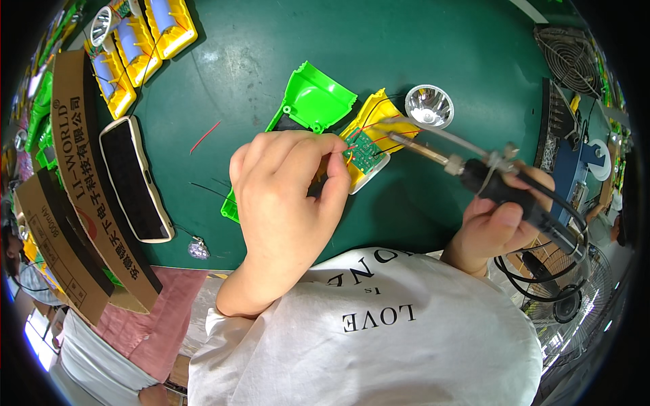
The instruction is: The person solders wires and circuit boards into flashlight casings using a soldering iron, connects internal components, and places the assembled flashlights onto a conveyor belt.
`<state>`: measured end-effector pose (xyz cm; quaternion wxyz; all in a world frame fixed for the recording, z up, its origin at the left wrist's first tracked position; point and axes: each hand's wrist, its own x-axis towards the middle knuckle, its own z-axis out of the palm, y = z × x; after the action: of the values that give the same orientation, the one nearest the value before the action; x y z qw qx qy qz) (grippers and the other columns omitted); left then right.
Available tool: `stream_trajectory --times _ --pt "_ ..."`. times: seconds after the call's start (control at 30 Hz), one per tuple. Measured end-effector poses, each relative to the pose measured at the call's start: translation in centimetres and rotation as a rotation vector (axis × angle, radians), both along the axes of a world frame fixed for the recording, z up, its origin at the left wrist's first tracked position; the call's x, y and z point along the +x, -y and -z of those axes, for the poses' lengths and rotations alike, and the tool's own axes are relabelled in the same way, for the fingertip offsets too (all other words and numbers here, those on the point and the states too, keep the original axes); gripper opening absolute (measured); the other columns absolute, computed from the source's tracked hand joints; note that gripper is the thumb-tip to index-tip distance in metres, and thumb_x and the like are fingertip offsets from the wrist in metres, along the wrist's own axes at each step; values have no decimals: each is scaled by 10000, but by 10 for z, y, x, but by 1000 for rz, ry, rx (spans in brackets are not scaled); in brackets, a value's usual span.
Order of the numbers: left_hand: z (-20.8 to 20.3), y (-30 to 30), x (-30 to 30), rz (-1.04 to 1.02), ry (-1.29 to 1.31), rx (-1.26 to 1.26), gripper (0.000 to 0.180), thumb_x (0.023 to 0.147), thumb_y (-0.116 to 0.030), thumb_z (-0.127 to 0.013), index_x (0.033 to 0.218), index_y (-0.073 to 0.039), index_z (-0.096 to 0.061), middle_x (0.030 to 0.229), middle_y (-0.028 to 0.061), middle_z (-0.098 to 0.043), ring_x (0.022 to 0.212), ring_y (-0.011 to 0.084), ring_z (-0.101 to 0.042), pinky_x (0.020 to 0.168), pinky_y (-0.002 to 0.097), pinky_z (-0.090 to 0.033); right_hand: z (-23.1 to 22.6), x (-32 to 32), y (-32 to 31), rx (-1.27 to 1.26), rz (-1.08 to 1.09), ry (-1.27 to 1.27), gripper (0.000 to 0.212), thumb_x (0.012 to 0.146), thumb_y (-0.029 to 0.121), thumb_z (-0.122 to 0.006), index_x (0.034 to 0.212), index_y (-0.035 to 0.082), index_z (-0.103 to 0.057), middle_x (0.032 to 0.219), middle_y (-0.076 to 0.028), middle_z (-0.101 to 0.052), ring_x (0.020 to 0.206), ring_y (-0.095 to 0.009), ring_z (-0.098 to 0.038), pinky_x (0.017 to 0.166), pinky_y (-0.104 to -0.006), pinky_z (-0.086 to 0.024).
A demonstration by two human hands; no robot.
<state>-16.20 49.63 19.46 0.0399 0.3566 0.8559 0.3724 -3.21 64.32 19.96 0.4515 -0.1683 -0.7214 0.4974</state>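
Right hand (501, 227) grips black-handled soldering iron (489, 184), tip near green circuit board (371, 155) sitting in yellow plastic shell (380, 108). Left hand (288, 179): fingertips at board's left edge, grip unclear. Upper left, open yellow housings (179, 42) hold blue cylinders (129, 38).

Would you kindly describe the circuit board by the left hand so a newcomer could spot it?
On the dark green tabletop, find the yellow housing between the left hand and the round silver reflector. The circuit board sits inside: flat, green, with thin wires, unlike the hollow, brighter green shell nearby.
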Motion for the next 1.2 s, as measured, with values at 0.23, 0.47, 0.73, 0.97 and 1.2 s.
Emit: stream_trajectory --times 0.23,0.47,0.73,0.97,1.2 --pt "3 1 0 8 -11 13 84 648 -56 -627 722 -89 -602 700 9 -576 694 179 -529 695 303 -359 2 -9 -8 15 206 -104 298 814 183 -548 990 -29 -435 614 -67 -471 455 -94 -416 468 -240 -415" --pt "0 2 1 9 -2 -3 88 656 -57 -627 734 -91 -605 708 3 -574 698 176 -524 698 301 -354 0 -10 -16 51 391 -106 227 836 122 -474 997 -33 -430 607 -71 -461 497 -97 -401 525 -274 -431" --pt "0 2 0 20 -6 -1 92 661 -59 -626 743 -96 -609 722 3 -577 705 174 -521 701 300 -352 1 -10 -19 55 362 -83 247 849 154 -479 997 -39 -438 591 -64 -460 489 -90 -388 510 -260 -411" --pt "2 4 -1 24 -16 20 86 667 -64 -631 743 -96 -606 707 3 -576 693 175 -520 699 299 -353 3 -9 -16 80 316 -49 299 846 257 -509 937 -24 -464 564 -46 -461 449 -71 -380 451 -193 -362" --pt "0 4 1 10 43 12 97 663 -63 -635 746 -93 -595 692 9 -570 683 178 -517 690 299 -351 7 0 -9 -33 283 -58 255 801 230 -519 840 -18 -476 750 -92 -492 484 -77 -406 469 -186 -362"
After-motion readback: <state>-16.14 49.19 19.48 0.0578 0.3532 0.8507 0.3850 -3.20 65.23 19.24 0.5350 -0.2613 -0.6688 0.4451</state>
